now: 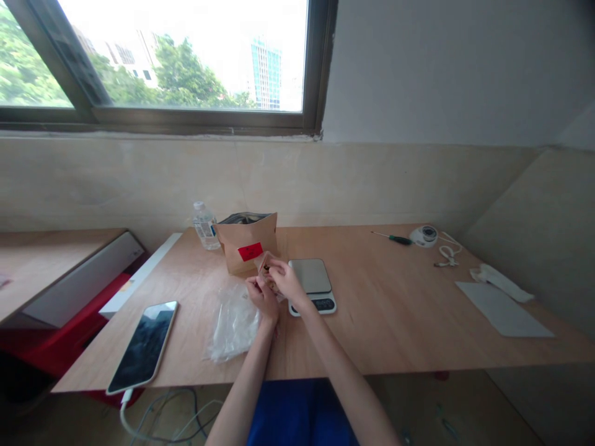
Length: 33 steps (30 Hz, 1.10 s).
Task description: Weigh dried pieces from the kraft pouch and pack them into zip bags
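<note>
We're gripping the small brown pouch (264,264) with both hands: left hand (263,298) clamping it from below, right hand (284,280) pinching its top edge. We're holding it just above the surface (395,310) between kraft bag (246,238) and scale (310,275), probably so both stay within reach.

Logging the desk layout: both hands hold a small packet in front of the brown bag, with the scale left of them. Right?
Not quite: the head view shows the scale to the right of the hands, not left. The left hand and right hand do hold a small packet in front of the brown bag.
</note>
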{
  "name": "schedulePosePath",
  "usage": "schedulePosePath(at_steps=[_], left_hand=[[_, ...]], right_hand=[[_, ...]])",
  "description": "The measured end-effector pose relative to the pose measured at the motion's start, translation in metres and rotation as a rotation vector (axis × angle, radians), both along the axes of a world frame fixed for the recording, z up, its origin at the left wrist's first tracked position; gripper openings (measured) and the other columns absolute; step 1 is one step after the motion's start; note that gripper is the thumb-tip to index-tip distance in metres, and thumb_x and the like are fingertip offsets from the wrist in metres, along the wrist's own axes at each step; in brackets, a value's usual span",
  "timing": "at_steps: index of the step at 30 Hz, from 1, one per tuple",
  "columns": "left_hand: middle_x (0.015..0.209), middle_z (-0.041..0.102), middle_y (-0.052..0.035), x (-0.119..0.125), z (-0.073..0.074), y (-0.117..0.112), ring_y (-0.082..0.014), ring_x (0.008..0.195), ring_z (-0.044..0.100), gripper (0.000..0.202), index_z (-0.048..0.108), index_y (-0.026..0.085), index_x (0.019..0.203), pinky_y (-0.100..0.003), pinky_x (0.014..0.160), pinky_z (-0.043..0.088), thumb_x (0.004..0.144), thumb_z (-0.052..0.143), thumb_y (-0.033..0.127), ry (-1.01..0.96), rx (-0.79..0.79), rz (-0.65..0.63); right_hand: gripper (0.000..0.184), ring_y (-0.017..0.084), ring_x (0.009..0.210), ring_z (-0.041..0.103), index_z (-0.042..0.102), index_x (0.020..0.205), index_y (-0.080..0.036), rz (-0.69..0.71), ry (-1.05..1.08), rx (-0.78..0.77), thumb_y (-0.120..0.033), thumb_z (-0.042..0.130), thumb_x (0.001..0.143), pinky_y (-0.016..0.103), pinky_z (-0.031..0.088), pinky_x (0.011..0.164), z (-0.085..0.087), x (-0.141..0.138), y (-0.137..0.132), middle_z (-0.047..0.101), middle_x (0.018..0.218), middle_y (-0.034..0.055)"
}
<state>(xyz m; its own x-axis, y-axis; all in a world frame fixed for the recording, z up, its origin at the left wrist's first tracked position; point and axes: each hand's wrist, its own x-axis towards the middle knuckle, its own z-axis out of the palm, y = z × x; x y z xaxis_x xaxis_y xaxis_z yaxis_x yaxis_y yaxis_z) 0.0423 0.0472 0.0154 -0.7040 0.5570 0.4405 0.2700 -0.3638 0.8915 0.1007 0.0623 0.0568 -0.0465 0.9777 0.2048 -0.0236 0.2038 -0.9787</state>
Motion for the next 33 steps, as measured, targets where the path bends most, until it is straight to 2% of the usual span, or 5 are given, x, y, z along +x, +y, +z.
schedulePosePath(at_steps=[5,8,15,26,33], left_hand=[[0.057,0.042,0.0057,0.001,0.006,-0.003,-0.0115,0.048,0.042,0.024,0.041,0.021,0.071,-0.025,0.051,0.034,0.088,0.038,0.039,-0.023,-0.006,0.016],[0.059,0.042,0.0058,0.002,0.009,-0.005,-0.0116,0.049,0.043,0.024,0.040,0.021,0.073,-0.025,0.052,0.035,0.089,0.036,0.039,-0.054,0.009,0.048],[0.069,0.043,0.0027,0.000,0.007,-0.004,-0.0136,0.064,0.046,0.024,0.039,0.021,0.073,-0.028,0.063,0.039,0.089,0.037,0.039,-0.094,0.074,0.084],[0.069,0.044,0.0031,0.008,0.010,-0.010,-0.0099,0.054,0.044,0.026,0.041,0.020,0.075,-0.024,0.057,0.038,0.089,0.034,0.041,-0.043,0.205,-0.106],[0.092,0.051,-0.0049,0.000,0.011,-0.010,-0.0184,0.089,0.050,0.023,0.051,0.018,0.092,-0.033,0.082,0.039,0.088,0.038,0.037,0.080,0.181,-0.077]], right_hand=[[0.025,0.017,0.095,0.064,0.064,0.101,-0.019,0.061,-0.143,0.147,-0.021,0.047,0.083,0.031,0.052,0.083,0.018,0.009,-0.017,0.066,0.106,0.0078],[0.025,0.017,0.111,0.055,0.063,0.100,-0.019,-0.141,-0.176,0.266,-0.026,0.042,0.087,0.032,0.048,0.090,0.026,0.026,-0.036,0.059,0.115,0.0097],[0.053,0.022,0.124,0.043,0.043,0.127,-0.018,-0.198,-0.332,0.286,-0.036,0.059,0.080,0.038,0.040,0.101,-0.007,0.043,-0.054,0.047,0.132,0.0134],[0.027,0.020,0.090,0.064,0.065,0.096,-0.021,-0.248,-0.167,0.282,-0.037,0.045,0.090,0.030,0.049,0.081,0.001,0.040,-0.051,0.070,0.096,0.0056],[0.035,0.018,0.083,0.064,0.063,0.088,-0.019,-0.385,0.101,0.102,-0.051,0.047,0.085,0.028,0.049,0.075,0.011,0.077,-0.061,0.069,0.086,0.0044]])
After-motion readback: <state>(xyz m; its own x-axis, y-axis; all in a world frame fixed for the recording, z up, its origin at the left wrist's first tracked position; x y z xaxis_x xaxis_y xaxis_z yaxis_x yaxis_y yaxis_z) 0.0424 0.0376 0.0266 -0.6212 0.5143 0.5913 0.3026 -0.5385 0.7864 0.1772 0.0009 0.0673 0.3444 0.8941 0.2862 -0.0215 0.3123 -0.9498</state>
